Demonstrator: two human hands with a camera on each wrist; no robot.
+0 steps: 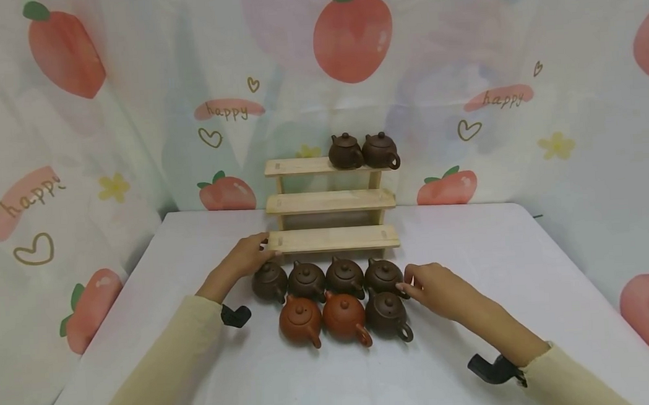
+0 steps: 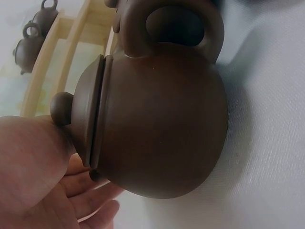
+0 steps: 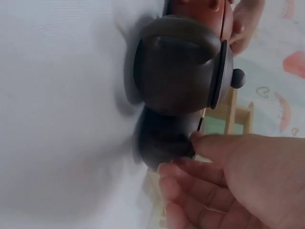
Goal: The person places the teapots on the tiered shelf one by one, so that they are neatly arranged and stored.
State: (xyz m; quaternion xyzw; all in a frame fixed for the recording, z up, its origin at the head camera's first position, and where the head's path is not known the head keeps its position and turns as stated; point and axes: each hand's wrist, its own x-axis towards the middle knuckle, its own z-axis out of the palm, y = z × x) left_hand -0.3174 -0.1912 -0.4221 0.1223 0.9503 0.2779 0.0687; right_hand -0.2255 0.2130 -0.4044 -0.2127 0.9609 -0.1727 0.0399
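Note:
In the head view several dark brown teapots (image 1: 305, 279) form a back row just before the wooden shelf. My left hand (image 1: 248, 255) is over the leftmost teapot (image 1: 270, 282), by the left end of the lowest tier. From the left wrist, the fingers (image 2: 97, 202) look loosely bent beside that teapot's lid (image 2: 88, 112); its spout is mostly hidden. My right hand (image 1: 433, 289) pinches the handle side of the rightmost back-row teapot (image 1: 383, 275) between thumb and fingers. In the right wrist view this teapot (image 3: 164, 136) is partly covered by a nearer dark one (image 3: 176, 71).
Two reddish teapots (image 1: 300, 320) and a dark one (image 1: 387, 313) make up the front row. A three-tier wooden shelf (image 1: 332, 239) stands behind, with two dark teapots (image 1: 346, 151) on its top tier, at the right. White cloth (image 1: 291, 390) covers the table.

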